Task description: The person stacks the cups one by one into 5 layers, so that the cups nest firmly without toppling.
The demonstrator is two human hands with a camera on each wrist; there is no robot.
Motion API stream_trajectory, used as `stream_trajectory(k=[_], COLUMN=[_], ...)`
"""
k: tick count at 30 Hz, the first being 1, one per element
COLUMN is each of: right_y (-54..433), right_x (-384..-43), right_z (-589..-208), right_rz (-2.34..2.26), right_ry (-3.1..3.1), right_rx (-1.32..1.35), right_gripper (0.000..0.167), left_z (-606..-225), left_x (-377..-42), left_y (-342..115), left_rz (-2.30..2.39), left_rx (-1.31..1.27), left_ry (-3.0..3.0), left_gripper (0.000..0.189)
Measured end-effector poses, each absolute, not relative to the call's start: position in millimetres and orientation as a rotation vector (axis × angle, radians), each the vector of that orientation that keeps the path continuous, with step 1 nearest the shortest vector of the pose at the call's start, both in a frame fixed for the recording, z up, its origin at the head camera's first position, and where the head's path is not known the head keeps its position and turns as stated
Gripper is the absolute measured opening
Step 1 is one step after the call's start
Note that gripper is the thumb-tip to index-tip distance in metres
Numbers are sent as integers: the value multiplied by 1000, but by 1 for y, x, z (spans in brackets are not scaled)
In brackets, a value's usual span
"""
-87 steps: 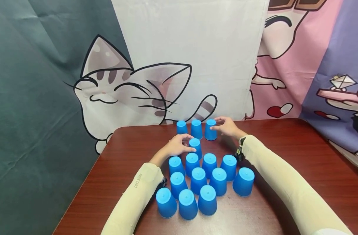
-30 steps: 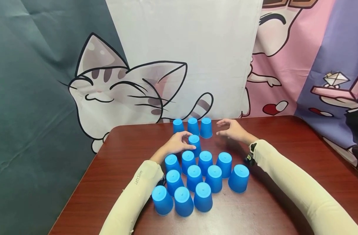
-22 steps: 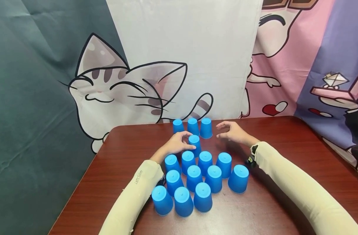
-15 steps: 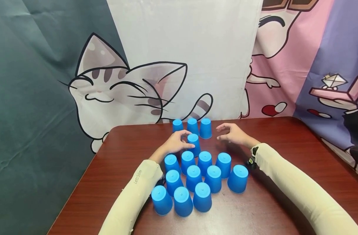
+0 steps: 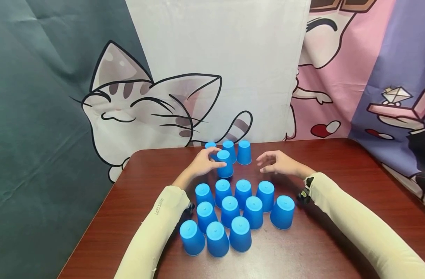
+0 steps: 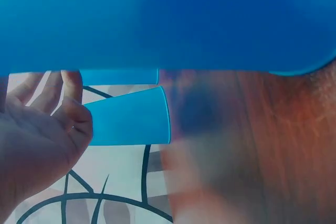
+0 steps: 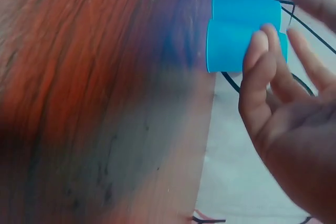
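At twelve o'clock, left hand gripped cup; right hand hung slack, empty. Swinging risked toppling back row.

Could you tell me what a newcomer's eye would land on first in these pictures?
Probably the cluster of upside-down blue cups crowding the near middle of the dark red table. Just beyond it, the left hand grips a single blue cup close to the far row of cups, while the right hand hovers empty beside it. Behind, a large cartoon cat backdrop fills the wall.
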State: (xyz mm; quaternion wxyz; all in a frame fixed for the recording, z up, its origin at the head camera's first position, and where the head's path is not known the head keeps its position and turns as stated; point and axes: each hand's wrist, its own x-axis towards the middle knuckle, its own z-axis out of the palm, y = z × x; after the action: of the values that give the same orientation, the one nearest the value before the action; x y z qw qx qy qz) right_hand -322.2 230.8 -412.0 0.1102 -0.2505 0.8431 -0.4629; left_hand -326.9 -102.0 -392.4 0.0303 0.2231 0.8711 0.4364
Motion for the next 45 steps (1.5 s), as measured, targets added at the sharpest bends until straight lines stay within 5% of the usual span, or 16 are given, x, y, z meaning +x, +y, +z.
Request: stream_trajectory(k=[16,38,45], right_y=[246,242,241], right_x=[-298,-295,-296], right_z=[-407,-414,-414], right_rz=[-1252,-1239,-1245], right_ry=[1915,1861,1860], right_rx=[-1047,-1101,-1123], right_gripper=[68,48,53], left_z=[-385,-361,-355], left_x=[-328,-344,-352], left_y=[-104,-101,-101], left_rz=[1476,1557,1615], left_rx=[666,622,555], left_ry=[2718,2809,2779], left_gripper=[54,58,58])
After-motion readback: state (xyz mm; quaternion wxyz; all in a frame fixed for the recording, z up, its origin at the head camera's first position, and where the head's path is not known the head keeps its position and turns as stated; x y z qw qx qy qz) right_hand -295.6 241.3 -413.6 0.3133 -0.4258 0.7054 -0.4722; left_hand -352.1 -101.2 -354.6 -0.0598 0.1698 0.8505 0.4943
